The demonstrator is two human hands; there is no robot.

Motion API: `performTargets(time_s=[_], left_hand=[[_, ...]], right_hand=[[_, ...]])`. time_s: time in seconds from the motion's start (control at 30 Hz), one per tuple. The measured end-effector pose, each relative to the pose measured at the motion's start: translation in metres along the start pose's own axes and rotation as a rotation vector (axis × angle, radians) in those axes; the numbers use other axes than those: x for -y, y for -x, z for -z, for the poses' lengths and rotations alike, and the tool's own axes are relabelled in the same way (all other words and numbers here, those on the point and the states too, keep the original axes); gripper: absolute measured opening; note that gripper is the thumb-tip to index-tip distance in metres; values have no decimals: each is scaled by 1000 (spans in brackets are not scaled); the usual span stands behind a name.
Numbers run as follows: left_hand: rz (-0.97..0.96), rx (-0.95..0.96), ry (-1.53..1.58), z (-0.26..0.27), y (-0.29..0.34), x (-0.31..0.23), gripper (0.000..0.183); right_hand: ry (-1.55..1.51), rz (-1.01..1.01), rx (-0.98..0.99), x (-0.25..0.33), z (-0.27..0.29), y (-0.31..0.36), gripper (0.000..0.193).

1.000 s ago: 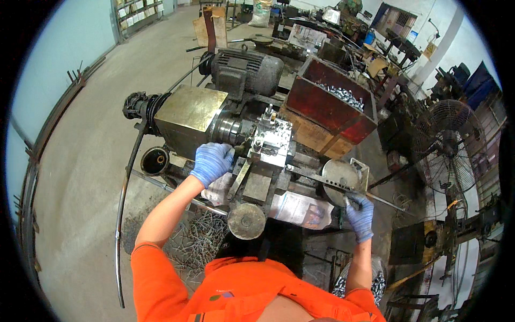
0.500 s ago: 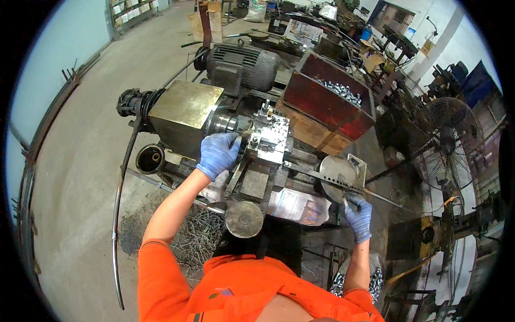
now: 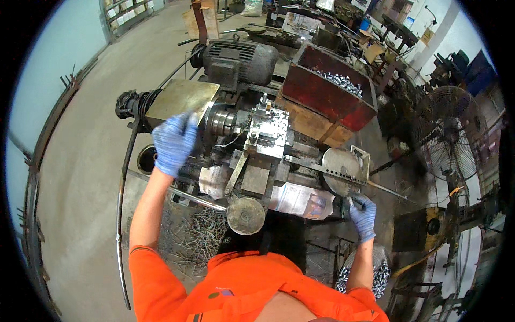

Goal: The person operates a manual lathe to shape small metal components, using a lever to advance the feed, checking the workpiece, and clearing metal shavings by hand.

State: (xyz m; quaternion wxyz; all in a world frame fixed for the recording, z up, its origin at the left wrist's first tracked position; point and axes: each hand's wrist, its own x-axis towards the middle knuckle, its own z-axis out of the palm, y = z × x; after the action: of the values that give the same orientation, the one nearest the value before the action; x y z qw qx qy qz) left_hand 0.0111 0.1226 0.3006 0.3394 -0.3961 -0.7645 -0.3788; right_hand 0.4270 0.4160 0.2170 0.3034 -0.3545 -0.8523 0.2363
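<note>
A small lathe stands in front of me, with a spindle chuck (image 3: 221,122) beside a bright metal tool block (image 3: 272,131). A thin curled metal shaving (image 3: 229,141) hangs under the chuck. My left hand (image 3: 175,143), in a blue knit glove, is raised left of the chuck, in front of the brass-coloured cover (image 3: 184,99). Its fingers are curled in; whatever they may hold is hidden. My right hand (image 3: 363,219), also gloved, is closed at the lower edge of the round metal disc (image 3: 339,170). What it grips there I cannot make out.
A red bin (image 3: 327,99) of small metal parts sits behind the lathe, right of the motor (image 3: 240,61). A fan (image 3: 449,126) stands at the right. Metal shavings (image 3: 204,231) lie on the floor. A container of metal parts (image 3: 382,272) sits beside my right forearm.
My left hand has moved left and away from the chuck, uncovering it and the shaving. My right hand stays by the disc, shifted only slightly.
</note>
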Motion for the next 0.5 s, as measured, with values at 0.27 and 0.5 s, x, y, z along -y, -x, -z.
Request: performTargets(time_s=[0.27, 0.5], left_hand=[[229, 469, -172, 7, -8, 41, 41], [586, 234, 70, 41, 32, 37, 52]], right_hand=[[153, -128, -118, -5, 18, 30, 21], [233, -342, -219, -42, 66, 79, 30]])
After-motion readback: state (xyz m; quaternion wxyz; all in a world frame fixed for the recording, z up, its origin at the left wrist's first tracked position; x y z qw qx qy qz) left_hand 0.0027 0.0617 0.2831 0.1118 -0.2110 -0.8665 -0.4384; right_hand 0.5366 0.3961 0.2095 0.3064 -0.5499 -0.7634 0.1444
